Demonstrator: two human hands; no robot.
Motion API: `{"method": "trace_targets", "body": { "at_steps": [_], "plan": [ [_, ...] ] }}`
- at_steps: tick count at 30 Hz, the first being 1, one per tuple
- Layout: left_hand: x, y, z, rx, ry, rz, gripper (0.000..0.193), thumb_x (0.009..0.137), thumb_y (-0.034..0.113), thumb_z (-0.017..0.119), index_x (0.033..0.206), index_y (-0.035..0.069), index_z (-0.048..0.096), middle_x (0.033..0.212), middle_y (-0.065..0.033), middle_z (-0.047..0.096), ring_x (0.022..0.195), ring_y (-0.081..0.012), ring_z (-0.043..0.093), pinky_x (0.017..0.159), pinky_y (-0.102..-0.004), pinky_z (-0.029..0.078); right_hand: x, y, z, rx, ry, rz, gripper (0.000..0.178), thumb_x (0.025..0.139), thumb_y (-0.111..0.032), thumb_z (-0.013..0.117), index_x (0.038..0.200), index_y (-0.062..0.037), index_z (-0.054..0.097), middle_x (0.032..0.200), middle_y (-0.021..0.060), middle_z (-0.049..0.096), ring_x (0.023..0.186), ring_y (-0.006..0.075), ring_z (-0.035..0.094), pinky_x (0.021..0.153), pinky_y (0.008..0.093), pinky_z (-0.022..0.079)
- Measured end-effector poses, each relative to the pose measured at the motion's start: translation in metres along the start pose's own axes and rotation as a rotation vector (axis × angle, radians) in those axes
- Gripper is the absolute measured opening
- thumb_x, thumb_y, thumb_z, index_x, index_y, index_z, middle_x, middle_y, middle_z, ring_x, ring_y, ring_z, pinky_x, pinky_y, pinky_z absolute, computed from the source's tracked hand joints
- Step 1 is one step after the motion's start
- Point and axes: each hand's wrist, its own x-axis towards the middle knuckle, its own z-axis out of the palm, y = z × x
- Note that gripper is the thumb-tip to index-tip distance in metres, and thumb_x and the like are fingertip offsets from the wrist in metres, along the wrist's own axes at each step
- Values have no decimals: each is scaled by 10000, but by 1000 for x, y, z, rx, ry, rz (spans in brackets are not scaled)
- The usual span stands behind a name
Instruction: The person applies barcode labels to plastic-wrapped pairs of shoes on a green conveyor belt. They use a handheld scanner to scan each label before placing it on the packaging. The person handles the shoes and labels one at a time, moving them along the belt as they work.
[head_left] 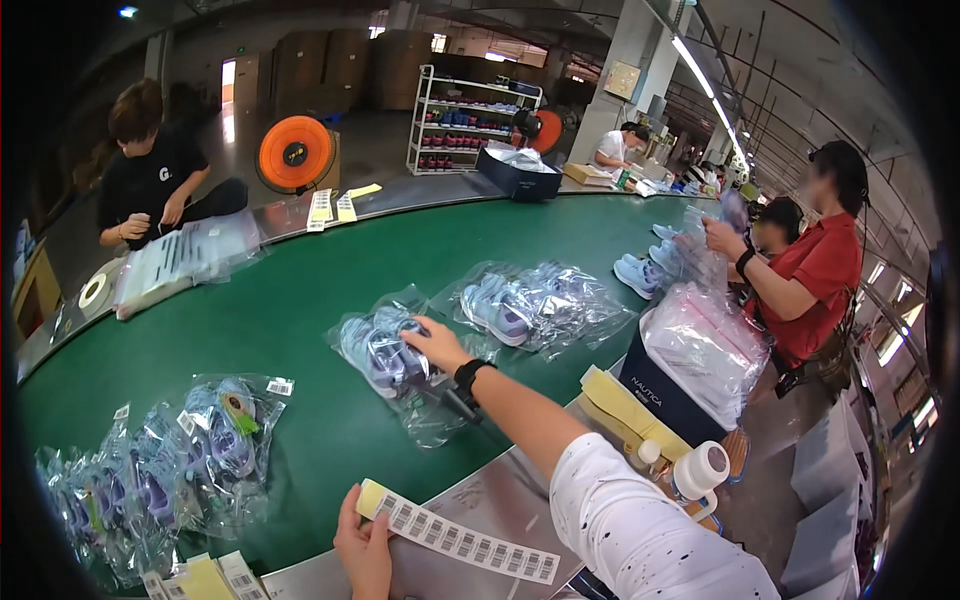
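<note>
Label strip (470, 535), at bottom centre: which hand has that?

Left hand (366, 548). Thumb and fingers pinch its yellow end, and the strip slants down to the right above the metal edge (515, 475).

And the right hand (440, 346)?

It rests on a bagged shoe pair (362, 350), just left of centre, fingers curled over one shoe. Whether it grips or merely touches, I can't tell.

What lies around that?

More bagged shoes (505, 305) just to the right, all on the green surface (270, 310); a row of tagged, bagged pairs (150, 470) fills the lower left.

Right side?

A dark blue box (665, 400) heaped with clear bags (700, 345). Beyond it, a person in red (820, 270).

Upper left?

A person in black (155, 180), beside a flat bag stack (185, 260).
</note>
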Motion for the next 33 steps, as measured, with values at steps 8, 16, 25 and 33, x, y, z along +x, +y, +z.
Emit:
{"method": "trace_targets", "body": {
  "at_steps": [8, 16, 25, 33],
  "plan": [
    [-5, 4, 12, 39, -26, 54, 407, 899, -47, 541, 1296, -10, 458, 1028, -113, 657, 847, -136, 656, 718, -238, 558, -74, -58, 74, 353, -246, 18, 712, 867, -310, 687, 1414, 22, 373, 1410, 212, 455, 1267, 277, 476, 1043, 364, 380],
    [-7, -3, -2, 141, -23, 53, 238, 894, -8, 603, 1128, -50, 617, 929, -81, 685, 809, -79, 622, 714, -221, 494, -186, -123, 10, 120, -395, -453, 215, 855, -94, 661, 1050, -7, 652, 1091, 141, 635, 1014, 292, 611, 876, 354, 482],
    [-11, -2, -4, 130, -175, -17, 188, 906, 52, 606, 1075, -12, 657, 876, -46, 701, 781, -70, 611, 687, -221, 481, -252, -117, -17, 114, -414, -188, 116, 831, -46, 680, 939, -6, 683, 876, 103, 634, 765, 216, 618, 672, 298, 481],
    [-11, 2, 14, 23, -163, -74, 304, 832, -60, 584, 1134, -39, 559, 948, -71, 647, 859, -105, 619, 733, -217, 494, -249, -112, -21, 37, -291, -439, 76, 833, -50, 644, 864, 0, 596, 959, 113, 557, 869, 258, 578, 734, 334, 473]
  ]
}}
